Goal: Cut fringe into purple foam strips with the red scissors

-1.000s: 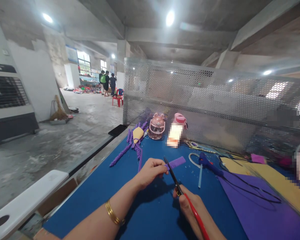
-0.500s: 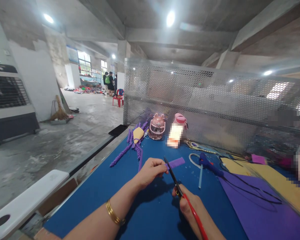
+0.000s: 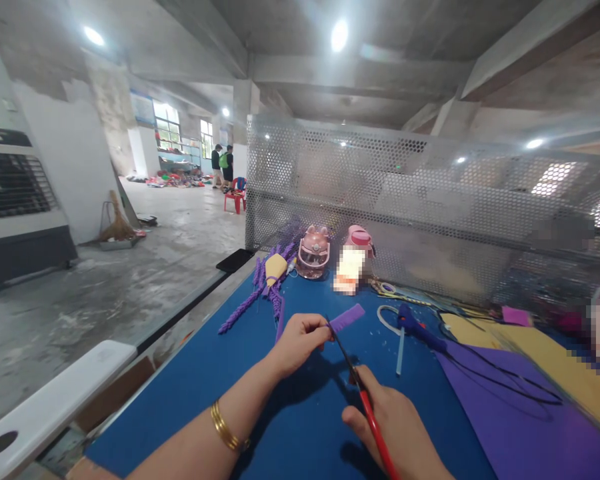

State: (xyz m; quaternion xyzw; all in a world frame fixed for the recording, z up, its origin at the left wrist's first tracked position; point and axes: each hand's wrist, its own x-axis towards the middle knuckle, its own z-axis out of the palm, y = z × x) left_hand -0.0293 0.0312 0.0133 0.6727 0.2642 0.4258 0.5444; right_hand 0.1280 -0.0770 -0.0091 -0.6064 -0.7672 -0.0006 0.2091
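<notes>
My left hand is closed in a pinch on one end of a short purple strip, whose free part slants up to the right. My right hand is wrapped round scissors with a red handle and dark blades, its thumb lifted out to the left. The blade tips meet the strip right beside my left fingertips; whether they are parted is too fine to tell. Behind my left hand lie braided purple flower stems with a pale yellow wrapping.
A blue glue gun with a pale stick and black cord lies on the blue table. Purple sheet and yellow sheet cover the right side. Two pink bottles, one a bear-eared bottle, stand before a perforated metal screen.
The strip's free end has tilted upward and the scissors have turned slightly. My right thumb has moved away from the handle. In the background, people have shifted right, partly behind the pillar.
</notes>
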